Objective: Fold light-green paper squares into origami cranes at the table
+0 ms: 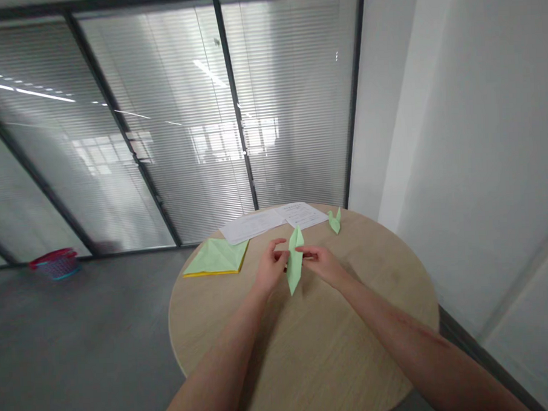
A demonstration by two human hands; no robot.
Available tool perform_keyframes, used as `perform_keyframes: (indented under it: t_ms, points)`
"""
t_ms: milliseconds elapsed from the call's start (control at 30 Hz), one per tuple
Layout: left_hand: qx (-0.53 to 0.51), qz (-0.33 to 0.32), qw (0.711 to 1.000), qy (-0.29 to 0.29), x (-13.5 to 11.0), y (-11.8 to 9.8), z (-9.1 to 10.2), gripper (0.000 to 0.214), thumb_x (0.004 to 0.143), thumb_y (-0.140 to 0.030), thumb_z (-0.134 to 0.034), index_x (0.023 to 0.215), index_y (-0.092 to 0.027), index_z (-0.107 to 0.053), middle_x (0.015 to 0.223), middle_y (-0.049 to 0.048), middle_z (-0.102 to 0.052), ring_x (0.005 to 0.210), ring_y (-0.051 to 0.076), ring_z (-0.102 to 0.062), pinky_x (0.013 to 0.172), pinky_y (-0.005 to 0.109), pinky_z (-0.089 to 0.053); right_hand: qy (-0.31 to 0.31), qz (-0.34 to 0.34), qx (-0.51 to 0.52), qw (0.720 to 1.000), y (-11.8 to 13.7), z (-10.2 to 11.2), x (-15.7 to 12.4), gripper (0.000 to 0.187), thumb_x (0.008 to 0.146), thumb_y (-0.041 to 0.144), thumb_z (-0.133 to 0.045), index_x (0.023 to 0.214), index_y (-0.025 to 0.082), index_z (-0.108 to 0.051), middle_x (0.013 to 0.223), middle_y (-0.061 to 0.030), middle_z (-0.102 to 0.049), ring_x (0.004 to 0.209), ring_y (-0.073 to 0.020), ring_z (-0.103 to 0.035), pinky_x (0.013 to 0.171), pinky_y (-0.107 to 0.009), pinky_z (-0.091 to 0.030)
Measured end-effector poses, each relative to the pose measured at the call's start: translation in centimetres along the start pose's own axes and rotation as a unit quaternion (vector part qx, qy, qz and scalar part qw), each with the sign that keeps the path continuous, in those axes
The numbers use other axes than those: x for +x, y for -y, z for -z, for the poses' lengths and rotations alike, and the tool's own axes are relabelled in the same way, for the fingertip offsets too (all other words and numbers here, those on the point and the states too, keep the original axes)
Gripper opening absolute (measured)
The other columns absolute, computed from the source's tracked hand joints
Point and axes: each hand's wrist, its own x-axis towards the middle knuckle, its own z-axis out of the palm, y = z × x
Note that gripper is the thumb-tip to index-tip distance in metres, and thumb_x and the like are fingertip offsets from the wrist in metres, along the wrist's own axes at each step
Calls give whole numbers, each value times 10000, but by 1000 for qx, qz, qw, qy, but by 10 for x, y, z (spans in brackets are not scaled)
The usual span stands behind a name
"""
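A long, narrow folded piece of light green paper [294,262] is held upright above the round wooden table [307,343]. My left hand [272,267] pinches its left side and my right hand [322,263] pinches its right side, both with fingers closed on the paper. Both forearms reach in from the bottom of the view.
A stack of green and yellow paper squares [216,258] lies at the table's left edge. White printed sheets [270,221] lie at the far edge, with a small folded green paper figure [334,221] beside them. A red and blue basket [56,263] sits on the floor by the glass wall.
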Motion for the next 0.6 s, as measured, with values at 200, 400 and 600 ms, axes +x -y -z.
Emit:
perform_keyframes:
  t_ms: [200,400,600]
  points:
    - [19,4,999,40,3,0,7,273,777,-341,-580,951,-146,-658,799,54,-671,671,146,-607,557,244,-505,-7,-15,41,999,-4,2,0,362,714,261,-682,1066,176,-678,1023,-93,-710,922,-226,-663,861,-385,-499]
    - [25,-8,995,92,5,5,8,301,750,-310,-624,999,-158,-698,877,57,-697,685,140,-597,577,250,-510,-12,-37,45,998,5,3,-3,387,718,364,-698,1046,161,-673,930,-80,-711,803,-185,-647,729,-319,-500]
    - [41,-3,998,57,5,5,2,244,754,-351,-632,832,-128,-692,731,45,-659,631,131,-581,545,239,-500,-6,-37,0,999,16,2,-6,308,772,441,-628,874,155,-677,881,-80,-693,815,-196,-649,663,-291,-500]
